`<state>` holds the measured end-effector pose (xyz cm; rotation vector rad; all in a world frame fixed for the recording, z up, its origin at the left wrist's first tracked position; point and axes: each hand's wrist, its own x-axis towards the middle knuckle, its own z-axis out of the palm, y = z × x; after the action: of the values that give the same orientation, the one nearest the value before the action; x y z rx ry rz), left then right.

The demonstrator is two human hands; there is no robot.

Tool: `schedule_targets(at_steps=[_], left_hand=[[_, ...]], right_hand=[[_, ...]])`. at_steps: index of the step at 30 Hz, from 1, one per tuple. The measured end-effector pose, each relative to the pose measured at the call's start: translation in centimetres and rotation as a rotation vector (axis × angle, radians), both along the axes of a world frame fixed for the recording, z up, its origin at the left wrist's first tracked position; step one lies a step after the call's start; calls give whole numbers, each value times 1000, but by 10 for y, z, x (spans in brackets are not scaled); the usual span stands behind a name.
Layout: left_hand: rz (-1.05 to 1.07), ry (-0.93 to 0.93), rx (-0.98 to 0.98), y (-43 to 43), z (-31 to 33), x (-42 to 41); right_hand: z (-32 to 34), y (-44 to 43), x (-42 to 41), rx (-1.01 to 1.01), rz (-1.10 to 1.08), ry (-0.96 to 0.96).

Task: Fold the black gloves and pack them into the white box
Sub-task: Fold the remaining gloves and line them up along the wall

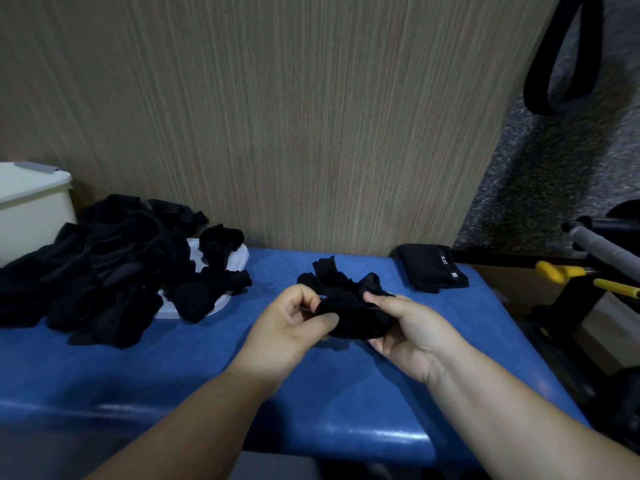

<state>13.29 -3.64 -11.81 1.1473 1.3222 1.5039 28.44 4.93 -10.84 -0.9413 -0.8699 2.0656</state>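
A bunched black glove (349,315) is held just above the blue table (180,368), near its middle. My left hand (294,327) pinches the glove's left end between thumb and curled fingers. My right hand (412,330) grips its right side, thumb on top. The glove's fingers (332,275) trail away toward the wall. A large heap of black gloves (100,268) lies at the left, partly over a white lid (221,263). The white box (31,209) stands at the far left edge, behind the heap.
A folded black cloth with a small label (433,266) lies at the table's back right corner. A wood-grain wall (277,116) closes the back. Black and yellow metal equipment (585,275) stands off the table's right edge.
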Motion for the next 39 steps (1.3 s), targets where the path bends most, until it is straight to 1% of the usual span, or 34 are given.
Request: schedule_targets(at_steps=[3, 7, 8, 10, 13, 15, 19, 20, 23, 25, 27, 33, 36, 39], left_hand=[[-5, 26, -15, -2, 3, 2], [122, 144, -62, 0, -1, -2], [126, 180, -74, 1, -3, -4], [81, 258, -94, 1, -3, -6], [-53, 338, -135, -1, -5, -4], [-104, 294, -147, -2, -3, -1], [-46, -29, -220, 2, 1, -4], [-8, -72, -239, 4, 1, -4], [47, -69, -297, 5, -1, -3], [81, -134, -311, 6, -2, -1], [110, -150, -295, 7, -4, -2], [97, -99, -203, 4, 1, -2], [69, -64, -171, 2, 1, -1], [90, -52, -185, 1, 3, 0]], right_hand=[[-2, 2, 1, 61, -65, 5], [-3, 8, 4, 51, -152, 6], [-3, 10, 5, 42, -168, 3], [-3, 13, 7, 27, -203, -5], [-4, 13, 6, 35, -197, 6], [-4, 11, 5, 42, -176, -7], [-5, 10, 4, 45, -107, 24], [-5, 8, 3, 44, -83, 32], [-7, 3, -1, 48, -7, 53], [-7, -1, -4, 53, 26, 66], [-8, -2, -7, 63, 36, 64], [-9, -2, -5, 121, 23, -118], [-8, 0, -3, 175, -43, -225], [-5, 3, 0, 173, -72, -231]])
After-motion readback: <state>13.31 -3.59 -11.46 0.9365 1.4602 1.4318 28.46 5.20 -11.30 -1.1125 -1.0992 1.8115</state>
